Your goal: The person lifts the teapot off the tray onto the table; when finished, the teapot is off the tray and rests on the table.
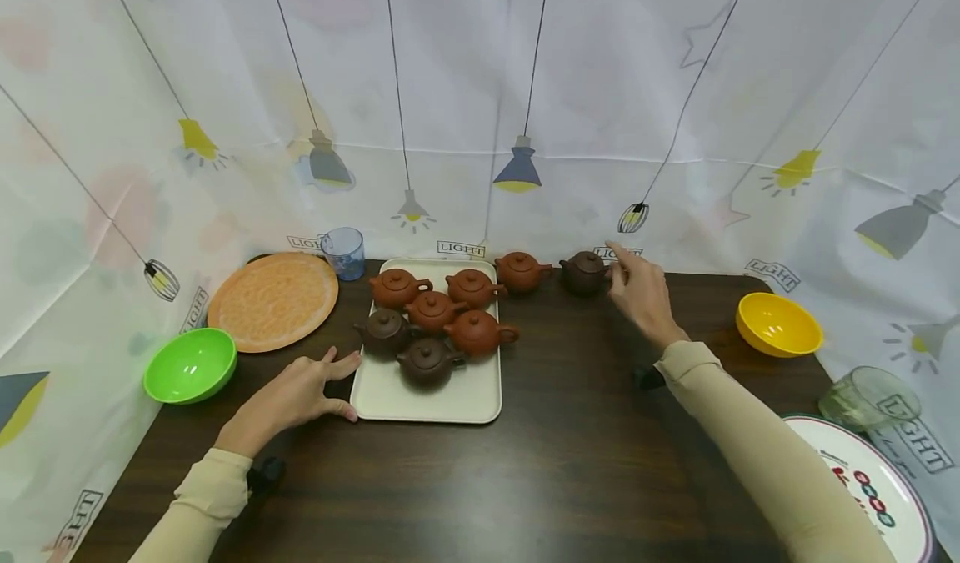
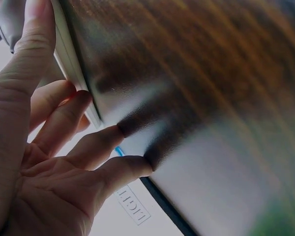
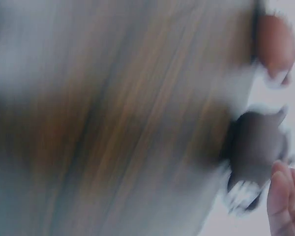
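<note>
Several small clay teapots, some reddish-brown and some dark, are grouped on a cream tray (image 1: 427,404). At the tray's left edge my left hand (image 1: 300,392) has its fingers spread, with the thumb touching near the front corner. The left wrist view shows fingertips (image 2: 132,166) resting on the table. At the back of the table, a dark brown teapot (image 1: 583,273) stands beside a reddish-brown teapot (image 1: 521,272). My right hand (image 1: 643,296) is at the dark one's right side, index finger extended. Blur in the right wrist view hides whether the fingers touch it.
At left are a green bowl (image 1: 191,366), a round orange-tan board (image 1: 273,302) and a bluish glass (image 1: 344,253). A yellow bowl (image 1: 778,325), a clear glass (image 1: 868,399) and a white plate (image 1: 862,471) are at right. A printed curtain (image 1: 450,87) hangs behind the table.
</note>
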`<state>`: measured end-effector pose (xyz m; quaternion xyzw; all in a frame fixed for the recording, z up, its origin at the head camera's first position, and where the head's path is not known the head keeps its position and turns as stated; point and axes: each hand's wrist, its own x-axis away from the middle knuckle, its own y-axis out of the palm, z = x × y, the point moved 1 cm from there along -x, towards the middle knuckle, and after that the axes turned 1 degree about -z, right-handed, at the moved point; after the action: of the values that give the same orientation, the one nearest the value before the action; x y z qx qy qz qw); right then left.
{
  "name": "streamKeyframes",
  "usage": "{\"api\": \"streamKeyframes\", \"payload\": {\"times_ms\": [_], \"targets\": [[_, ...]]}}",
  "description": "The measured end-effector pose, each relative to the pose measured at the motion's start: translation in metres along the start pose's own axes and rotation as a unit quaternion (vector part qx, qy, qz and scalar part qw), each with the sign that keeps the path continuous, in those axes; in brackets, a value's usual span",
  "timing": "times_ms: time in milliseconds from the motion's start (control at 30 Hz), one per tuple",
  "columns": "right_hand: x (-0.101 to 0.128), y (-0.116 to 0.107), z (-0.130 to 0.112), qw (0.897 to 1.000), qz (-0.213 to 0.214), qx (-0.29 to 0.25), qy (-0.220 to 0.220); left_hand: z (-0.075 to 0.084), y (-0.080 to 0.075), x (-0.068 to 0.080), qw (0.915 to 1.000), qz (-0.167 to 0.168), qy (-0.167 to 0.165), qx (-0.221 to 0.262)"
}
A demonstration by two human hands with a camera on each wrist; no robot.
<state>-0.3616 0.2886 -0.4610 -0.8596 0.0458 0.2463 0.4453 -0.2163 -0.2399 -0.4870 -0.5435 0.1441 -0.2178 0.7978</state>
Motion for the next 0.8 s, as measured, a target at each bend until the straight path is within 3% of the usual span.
{"api": "streamKeyframes", "payload": {"times_ms": [67,167,367,633,800], "targets": [[0.006,0.003,-0.025,0.998,-0.009,-0.041,-0.040,0.001,-0.001,0.000,1.0000,0.000,0.000,-0.001],[0.020,0.010,-0.070,0.990,-0.061,-0.089,-0.096,0.002,-0.002,0.000,1.0000,0.001,0.008,-0.004],[0.047,0.034,-0.146,0.961,-0.166,-0.137,-0.172,0.001,-0.002,-0.001,0.9998,-0.010,-0.014,0.006],[0.067,0.071,-0.180,0.929,-0.296,-0.167,-0.145,0.000,-0.002,-0.003,0.9997,-0.017,-0.018,0.006],[0.066,0.083,-0.187,0.930,-0.304,-0.163,-0.125,-0.001,-0.002,-0.001,0.9996,-0.017,-0.020,0.008]]}}
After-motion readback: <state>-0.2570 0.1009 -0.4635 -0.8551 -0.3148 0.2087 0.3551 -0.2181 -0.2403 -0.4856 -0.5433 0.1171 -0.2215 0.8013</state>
